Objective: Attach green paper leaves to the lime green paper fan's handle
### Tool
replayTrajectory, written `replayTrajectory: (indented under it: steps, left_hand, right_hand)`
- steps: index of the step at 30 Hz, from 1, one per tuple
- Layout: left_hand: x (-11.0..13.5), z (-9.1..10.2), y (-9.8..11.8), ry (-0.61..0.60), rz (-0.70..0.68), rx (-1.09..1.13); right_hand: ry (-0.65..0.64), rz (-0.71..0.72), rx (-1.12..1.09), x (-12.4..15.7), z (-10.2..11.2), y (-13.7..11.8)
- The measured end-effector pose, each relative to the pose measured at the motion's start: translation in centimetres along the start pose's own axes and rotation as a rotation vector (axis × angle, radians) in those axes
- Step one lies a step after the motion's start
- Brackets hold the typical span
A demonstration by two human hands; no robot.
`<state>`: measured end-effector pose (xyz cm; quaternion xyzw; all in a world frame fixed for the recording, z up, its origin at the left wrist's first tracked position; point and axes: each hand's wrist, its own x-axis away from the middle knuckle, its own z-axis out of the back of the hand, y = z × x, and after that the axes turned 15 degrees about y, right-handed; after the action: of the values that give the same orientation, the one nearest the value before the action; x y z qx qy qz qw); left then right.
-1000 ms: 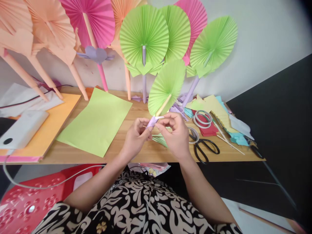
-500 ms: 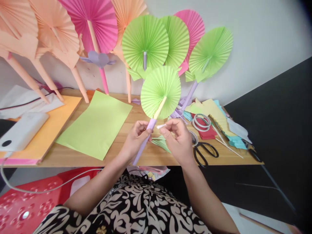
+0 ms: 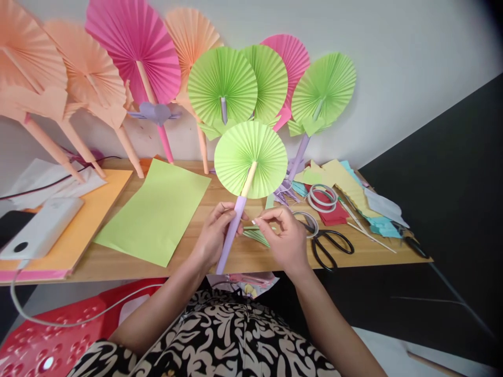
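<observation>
Over the near edge of a wooden surface (image 3: 369, 254), at centre, gripping a pleated round green fan (image 3: 269, 152) by its smooth lilac handle (image 3: 230, 242) in the left hand (image 3: 214, 230), pinching a tiny white scrap (image 3: 254, 222) in the right hand (image 3: 288, 238), seemingly midway through handle work calling for steady fingers next.
</observation>
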<state>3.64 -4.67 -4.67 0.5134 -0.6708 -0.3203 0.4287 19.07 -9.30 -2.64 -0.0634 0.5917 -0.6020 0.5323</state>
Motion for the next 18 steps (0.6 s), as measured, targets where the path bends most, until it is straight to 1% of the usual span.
replayTrajectory:
  steps: [4,8,10,13,18]
  left_hand:
    - [-0.2,-0.1,-0.2,-0.011,0.009,0.037]
    - [-0.2,0.0,-0.7,-0.009,-0.011,0.047]
    - [-0.2,-0.1,-0.9,0.005,-0.017,0.048]
    - [-0.2,-0.2,-1.1,0.012,-0.024,0.062]
    - [-0.1,-0.3,-1.0,-0.059,-0.043,0.098]
  right_hand:
    - [0.022,0.002,0.002,0.1,0.1,0.0]
    - [-0.005,-0.103,-0.102,-0.2,0.0,0.1]
    - [-0.030,-0.128,-0.127,-0.4,-0.2,0.0]
    - [-0.046,-0.103,-0.127,-0.7,-0.4,0.0]
    - [-0.031,-0.096,-0.125,-1.1,-0.6,0.2]
